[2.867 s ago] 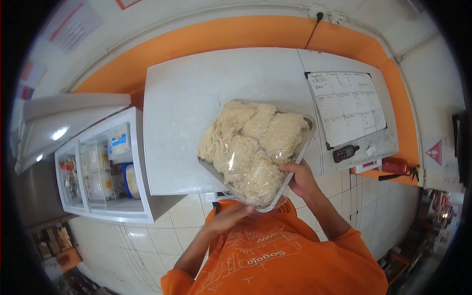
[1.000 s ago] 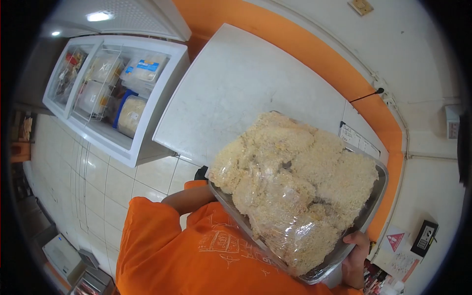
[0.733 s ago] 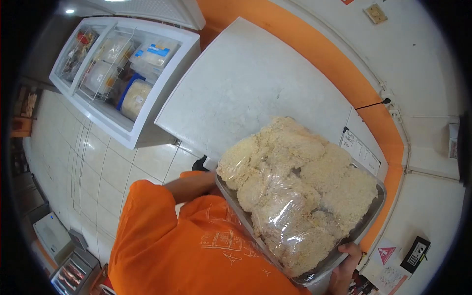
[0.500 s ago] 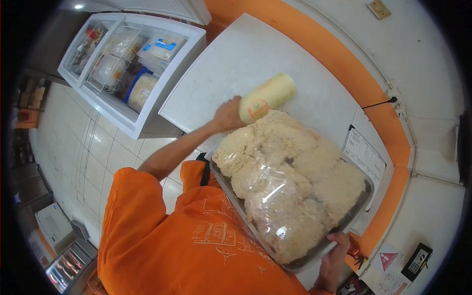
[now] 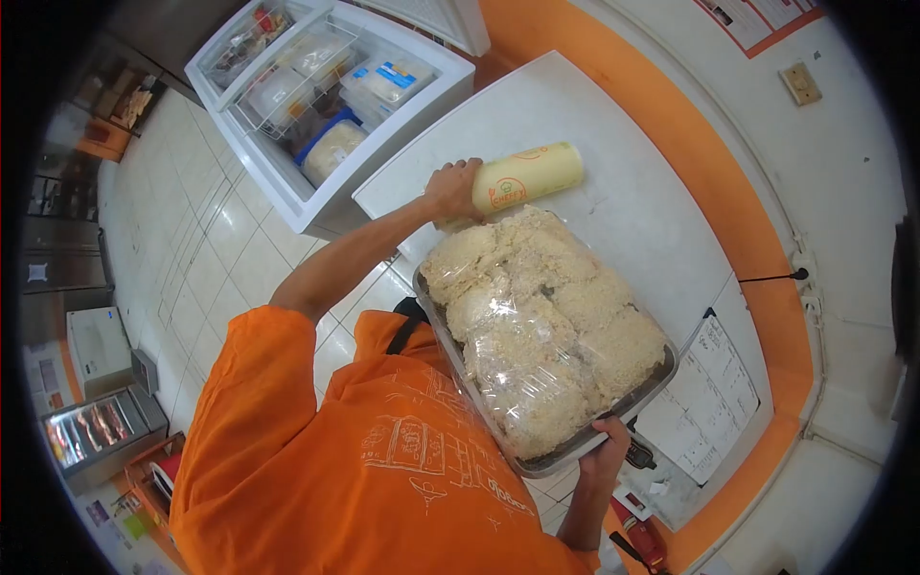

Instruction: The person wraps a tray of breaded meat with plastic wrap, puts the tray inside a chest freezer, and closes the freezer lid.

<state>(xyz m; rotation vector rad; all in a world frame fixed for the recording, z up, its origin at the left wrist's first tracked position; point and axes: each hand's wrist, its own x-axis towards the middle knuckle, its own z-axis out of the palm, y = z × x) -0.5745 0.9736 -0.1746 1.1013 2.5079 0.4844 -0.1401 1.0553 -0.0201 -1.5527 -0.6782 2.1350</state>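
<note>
A dark tray (image 5: 668, 372) is heaped with pale, crumb-coated pieces (image 5: 546, 326), with shiny clear film stretched over the top. My right hand (image 5: 604, 448) grips the tray's lower right edge, its thumb on the rim and the other fingers mostly hidden beneath. Above the tray's far end, my left hand (image 5: 454, 192) is wrapped round the left part of a yellowish roll of cling film (image 5: 535, 177) with orange print. The roll is over the white surface, close to the tray's far edge. Whether film still runs from roll to tray, I cannot tell.
The white surface (image 5: 632, 182) lies beyond the tray, with a written whiteboard (image 5: 704, 393) on its right part. An open chest freezer (image 5: 450, 81) with boxes and wire baskets stands at upper left. Tiled floor (image 5: 225, 230) stretches along the left. A red fire extinguisher (image 5: 640, 537) is at lower right.
The view has swung, shifting the freezer rightward. My left hand has moved further along the roll, which lies at a flatter angle with its print turned. My right hand keeps its hold on the tray.
</note>
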